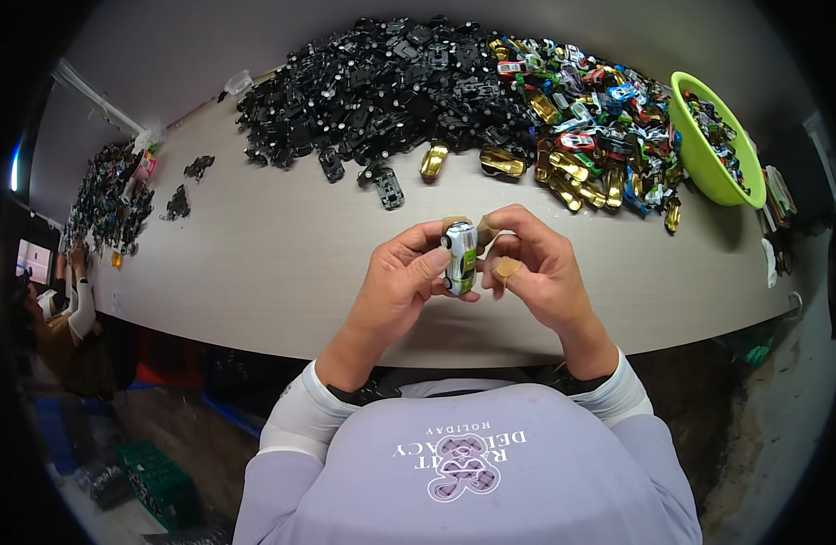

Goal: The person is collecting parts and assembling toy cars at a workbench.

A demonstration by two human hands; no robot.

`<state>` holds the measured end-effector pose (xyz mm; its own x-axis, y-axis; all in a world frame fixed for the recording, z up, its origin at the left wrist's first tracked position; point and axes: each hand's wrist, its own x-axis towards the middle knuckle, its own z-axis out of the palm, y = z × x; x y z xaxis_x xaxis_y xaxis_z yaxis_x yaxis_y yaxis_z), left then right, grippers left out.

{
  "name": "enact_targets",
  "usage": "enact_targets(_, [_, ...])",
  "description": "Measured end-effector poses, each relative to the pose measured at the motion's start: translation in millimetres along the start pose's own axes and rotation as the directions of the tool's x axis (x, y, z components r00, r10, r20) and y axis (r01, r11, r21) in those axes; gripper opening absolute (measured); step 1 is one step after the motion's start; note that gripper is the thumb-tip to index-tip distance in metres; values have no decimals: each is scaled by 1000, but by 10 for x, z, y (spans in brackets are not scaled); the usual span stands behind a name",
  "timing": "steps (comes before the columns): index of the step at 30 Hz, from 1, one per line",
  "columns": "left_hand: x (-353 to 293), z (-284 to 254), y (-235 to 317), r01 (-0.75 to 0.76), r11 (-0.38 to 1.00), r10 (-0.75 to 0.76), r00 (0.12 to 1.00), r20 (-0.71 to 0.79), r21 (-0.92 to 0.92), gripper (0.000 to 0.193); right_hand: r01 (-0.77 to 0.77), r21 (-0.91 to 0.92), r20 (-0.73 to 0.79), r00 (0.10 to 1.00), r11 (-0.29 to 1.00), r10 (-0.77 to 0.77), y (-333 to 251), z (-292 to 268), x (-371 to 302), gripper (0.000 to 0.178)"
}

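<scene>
A small silver and green toy car (460, 258) is held upright between both my hands above the pale table (282, 245). My left hand (402, 282) grips its left side with thumb and fingers. Fingers of my right hand (532, 265), some wrapped in tan tape, pinch its right side and top.
A big heap of black toy car chassis (382, 86) covers the far middle of the table, with one loose chassis (390, 188) nearer. Coloured and gold toy car bodies (591, 118) lie to its right. A green bowl (709, 159) holds more. Another person (68, 309) works far left.
</scene>
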<state>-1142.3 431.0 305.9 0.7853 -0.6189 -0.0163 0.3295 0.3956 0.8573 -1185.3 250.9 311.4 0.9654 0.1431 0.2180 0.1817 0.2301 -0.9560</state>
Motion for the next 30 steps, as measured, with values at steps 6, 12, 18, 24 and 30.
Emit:
enact_targets(6, [31,-122,49,142,976,-138,990,38,-166,34,189,-453,-5,977,871,-214,-29,-14,79,37])
enact_targets(12, [60,-206,29,169,980,-169,986,7,-107,30,387,-625,201,919,678,-339,83,42,174,38])
enact_targets(18, [78,-195,49,184,982,-185,982,-40,-46,38,189,-440,99,982,878,-162,272,-130,166,21])
enact_targets(24, [72,-68,24,-85,924,154,975,-160,374,39,-193,2,5,981,981,193,241,-11,154,20])
enact_targets(30, [119,-15,-12,-196,817,307,944,-121,542,34,-3,-386,39,999,922,19,265,-118,185,23])
